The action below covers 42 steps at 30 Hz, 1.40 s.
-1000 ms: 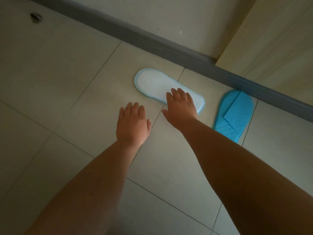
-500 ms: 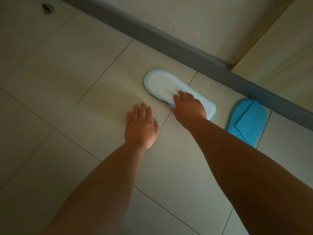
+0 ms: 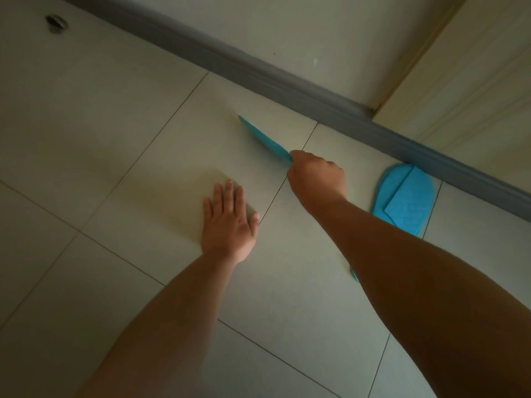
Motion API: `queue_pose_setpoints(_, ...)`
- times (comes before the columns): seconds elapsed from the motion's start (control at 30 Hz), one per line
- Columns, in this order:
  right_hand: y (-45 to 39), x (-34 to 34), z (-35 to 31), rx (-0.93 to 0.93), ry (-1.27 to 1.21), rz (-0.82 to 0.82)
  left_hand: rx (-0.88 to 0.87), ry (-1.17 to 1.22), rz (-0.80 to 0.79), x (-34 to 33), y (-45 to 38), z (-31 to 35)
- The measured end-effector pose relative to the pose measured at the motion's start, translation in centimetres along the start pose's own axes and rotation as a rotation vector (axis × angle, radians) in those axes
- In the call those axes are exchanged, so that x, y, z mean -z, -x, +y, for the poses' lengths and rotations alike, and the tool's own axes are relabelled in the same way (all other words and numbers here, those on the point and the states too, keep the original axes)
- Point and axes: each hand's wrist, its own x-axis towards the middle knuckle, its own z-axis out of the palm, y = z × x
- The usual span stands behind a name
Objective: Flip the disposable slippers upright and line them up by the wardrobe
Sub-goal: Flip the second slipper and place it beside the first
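My right hand (image 3: pixel 316 176) is closed on one end of a disposable slipper (image 3: pixel 263 139), which stands tilted on its long edge so only a thin blue strip shows. My left hand (image 3: pixel 228 222) lies flat on the tile floor (image 3: pixel 115 168), fingers spread, holding nothing. A second blue slipper (image 3: pixel 402 198) lies upright, strap side up, to the right by the grey skirting board (image 3: pixel 287 84). The pale wardrobe (image 3: pixel 474 81) rises at the upper right. A small blue sliver (image 3: pixel 355 275) peeks from under my right forearm.
A round metal floor fitting (image 3: pixel 56 23) sits at the far upper left. The wall (image 3: pixel 287 30) runs behind the skirting board. Tile joints cross the floor in front of me.
The white-soled slipper lay flat, sole up, under my right fingers. Now my right hand grips it and has raised it onto its edge. My left hand stays flat on the floor.
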Motion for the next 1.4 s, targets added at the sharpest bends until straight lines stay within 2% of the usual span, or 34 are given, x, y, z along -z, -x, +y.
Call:
queue_pose_setpoints(0.17, 1.6, 1.7, -0.4, -0.285, -0.441, 0.022, 0.009, 0.002, -0.112, 1.2, -0.2, 0.6)
queue_pose_setpoints(0.23, 2.2, 2.1, 0.0, -0.394, -0.592, 0.03, 0.012, 0.06, -0.094, 2.8, -0.6, 1.3)
queue_pose_setpoints(0.33, 3.4, 2.2, 0.8, -0.611, -0.892, 0.01, 0.051, 0.435, 0.026, 5.5, -1.2, 3.1)
queue_pose_setpoints(0.4, 4.6, 2.3, 1.5, -0.724, -1.045, 0.005, 0.097, 0.644, -0.021, 6.7, -1.5, 4.7)
queue_pose_setpoints(0.57, 7.4, 3.1, 4.4, -0.911, -1.316, 0.057, 0.08, 0.817, -0.118, 8.4, -2.1, 9.4)
queue_pose_setpoints(0.63, 8.6, 3.4, 6.1, -0.953, -1.323, 0.11, 0.061, 0.814, -0.1, 8.4, -2.0, 11.3)
queue_pose_setpoints(0.77, 11.5, 3.9, 10.3, -0.978, -1.164, 0.184, -0.027, 0.765, -0.125, 7.6, -0.8, 15.8)
queue_pose_setpoints(1.03, 18.4, 4.9, 18.2, -0.996, -0.875, 0.226, -0.15, 0.632, -0.183, 4.3, 3.5, 25.3)
queue_pose_setpoints(1.2, 21.2, 4.3, 22.3, -0.994, -0.731, 0.187, -0.206, 0.537, -0.202, 2.2, 4.7, 29.4)
queue_pose_setpoints(1.4, 22.4, 3.1, 25.2, -1.027, -0.721, 0.178, -0.262, 0.411, -0.205, 0.6, 5.0, 32.2)
